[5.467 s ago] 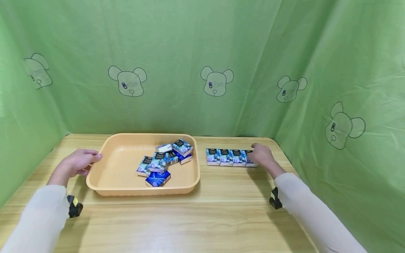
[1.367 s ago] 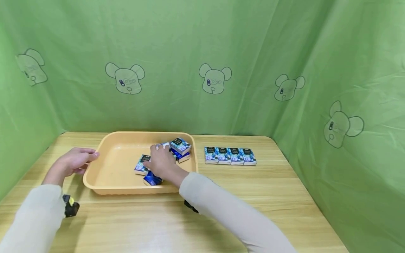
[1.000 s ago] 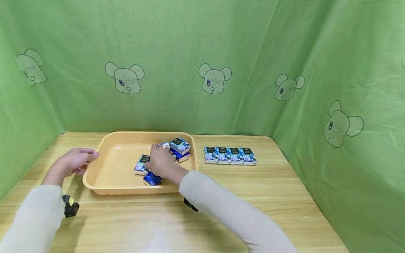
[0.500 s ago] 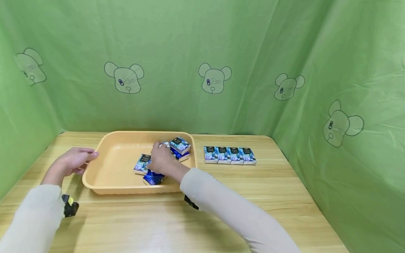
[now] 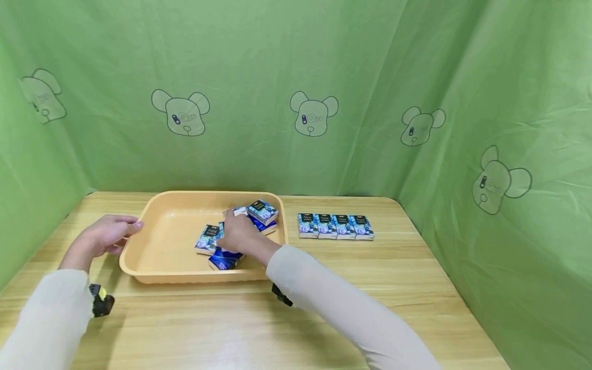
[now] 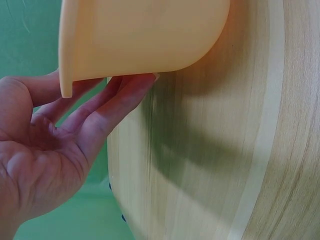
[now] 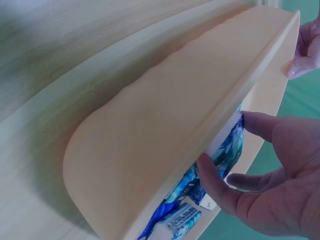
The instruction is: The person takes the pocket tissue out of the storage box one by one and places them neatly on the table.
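Left hand (image 5: 105, 238) grips the plastic tray (image 5: 159, 249) at nine o'clock, head view; right hand (image 5: 241, 234) is inside, toward three. Left wrist: fingers (image 6: 120, 106) support its outer wall. Right wrist: thumb and finger pinch a floral tissue pack (image 7: 232, 146); picking appears underway; the next move calls for rim clearance.

The off-white-sleeved left arm (image 5: 51, 316) reaches forward, its bare left grip (image 5: 107, 236) angled inward, thumb extended and fingers slightly bent. The off-white-sleeved right arm (image 5: 344, 306) slants leftward past the middle, its bare right grip (image 5: 244, 236) lowered, thumb and fingers bent in a pinch.
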`<act>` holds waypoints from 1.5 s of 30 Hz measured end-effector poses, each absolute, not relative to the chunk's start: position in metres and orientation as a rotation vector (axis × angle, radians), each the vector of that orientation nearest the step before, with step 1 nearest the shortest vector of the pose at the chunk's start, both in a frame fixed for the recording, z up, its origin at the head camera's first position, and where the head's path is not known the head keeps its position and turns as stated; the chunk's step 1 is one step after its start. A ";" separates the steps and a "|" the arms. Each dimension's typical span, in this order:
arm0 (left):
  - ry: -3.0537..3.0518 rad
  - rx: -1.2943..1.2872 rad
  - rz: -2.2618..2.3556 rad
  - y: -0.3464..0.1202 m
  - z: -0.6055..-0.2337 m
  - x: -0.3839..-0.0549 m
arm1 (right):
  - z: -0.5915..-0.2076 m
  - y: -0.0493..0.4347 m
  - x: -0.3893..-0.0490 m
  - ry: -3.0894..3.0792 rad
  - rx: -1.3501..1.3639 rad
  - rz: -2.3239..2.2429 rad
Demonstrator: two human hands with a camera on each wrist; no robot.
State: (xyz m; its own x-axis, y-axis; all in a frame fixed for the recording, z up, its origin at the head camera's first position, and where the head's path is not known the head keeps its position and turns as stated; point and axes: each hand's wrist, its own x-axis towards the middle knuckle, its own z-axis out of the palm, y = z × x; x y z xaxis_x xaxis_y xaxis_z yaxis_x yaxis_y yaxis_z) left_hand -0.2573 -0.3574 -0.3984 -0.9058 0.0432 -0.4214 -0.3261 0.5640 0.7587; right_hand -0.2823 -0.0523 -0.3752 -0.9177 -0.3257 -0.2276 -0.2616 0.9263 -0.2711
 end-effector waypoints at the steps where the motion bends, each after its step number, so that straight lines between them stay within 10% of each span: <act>1: 2.405 -0.230 1.285 -0.358 -0.399 -0.257 | -0.375 -0.052 -0.282 2.816 -0.445 -0.338; 45: 2.409 -0.204 1.265 -0.358 -0.400 -0.258 | -0.353 -0.031 -0.297 2.825 -0.536 -0.419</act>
